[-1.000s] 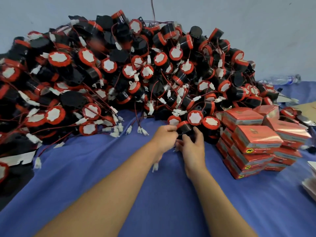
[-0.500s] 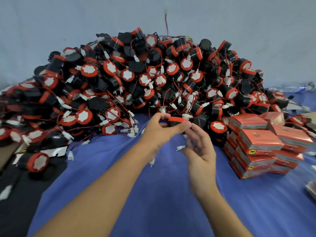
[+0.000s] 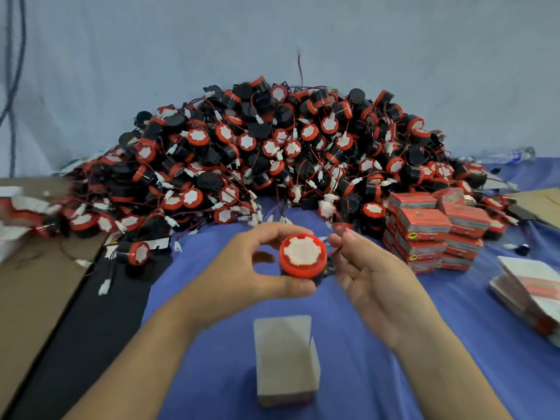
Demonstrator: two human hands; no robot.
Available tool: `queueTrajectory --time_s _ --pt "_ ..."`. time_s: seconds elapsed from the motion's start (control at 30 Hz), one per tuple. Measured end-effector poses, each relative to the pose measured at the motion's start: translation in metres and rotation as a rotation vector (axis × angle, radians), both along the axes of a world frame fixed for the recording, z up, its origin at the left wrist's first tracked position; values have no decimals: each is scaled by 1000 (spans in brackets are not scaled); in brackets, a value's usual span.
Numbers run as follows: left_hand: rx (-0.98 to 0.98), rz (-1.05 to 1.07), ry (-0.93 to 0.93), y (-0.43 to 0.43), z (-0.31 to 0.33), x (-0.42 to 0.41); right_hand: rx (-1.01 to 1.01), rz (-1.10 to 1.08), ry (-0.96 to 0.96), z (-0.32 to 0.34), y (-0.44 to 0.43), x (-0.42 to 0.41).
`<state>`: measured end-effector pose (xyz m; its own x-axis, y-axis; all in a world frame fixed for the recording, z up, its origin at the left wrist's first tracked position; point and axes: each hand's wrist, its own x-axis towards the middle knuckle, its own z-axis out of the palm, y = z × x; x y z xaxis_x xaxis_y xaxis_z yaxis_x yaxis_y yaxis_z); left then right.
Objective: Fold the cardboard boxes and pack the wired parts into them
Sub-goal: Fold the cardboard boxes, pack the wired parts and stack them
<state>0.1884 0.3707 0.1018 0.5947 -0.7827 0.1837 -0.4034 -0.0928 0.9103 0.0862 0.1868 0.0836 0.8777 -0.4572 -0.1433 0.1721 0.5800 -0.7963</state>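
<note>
Blur hides the wire, so we cannot tell whether the right hand point(image 3: 372, 277), fingers loosely spread, pinches anything. Left hand point(image 3: 242, 274) grips the red-capped part point(image 3: 302, 256) above the bench point(image 3: 212, 374). Cardboard box point(image 3: 285, 359) stands near centre, contents unreadable. Parts pile point(image 3: 272, 153) far; closed red boxes point(image 3: 430, 231) right; flat blanks point(image 3: 530, 286) cut off at the right edge.

Lying matt, blue cloth table cover point(image 3: 357, 374). Showing smooth plastic, round red-rimmed black part point(image 3: 302, 259) with rough white face. Looking matt, near grey cardboard box point(image 3: 285, 359); gleaming glossy, red cardboard boxes point(image 3: 436, 231) at right.
</note>
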Motion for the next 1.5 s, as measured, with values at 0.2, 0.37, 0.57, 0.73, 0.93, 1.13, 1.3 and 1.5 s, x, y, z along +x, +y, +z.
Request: queueTrajectory --time_s 0.2,0.37,0.57,0.73,0.93,1.13,1.3,1.5 --pt "153 126 -268 32 -23 -41 -524 -34 104 -2 9 -37" --pt "315 150 -534 44 -34 -58 -1063 28 236 -8 21 -49" --pt "432 127 -717 48 -50 -63 -1384 98 389 -27 39 -46" --pt "551 83 -775 44 -68 -66 -1504 185 417 -32 46 -46" --pt "597 87 -849 43 -88 -78 -1733 244 472 -32 49 -47" --pt "678 187 -932 37 -107 -94 -1788 304 533 -29 61 -37" --pt "564 363 -991 31 -120 -98 -1826 306 518 -24 76 -23" --pt "598 478 -924 34 -127 -106 -1895 215 645 -36 75 -23"
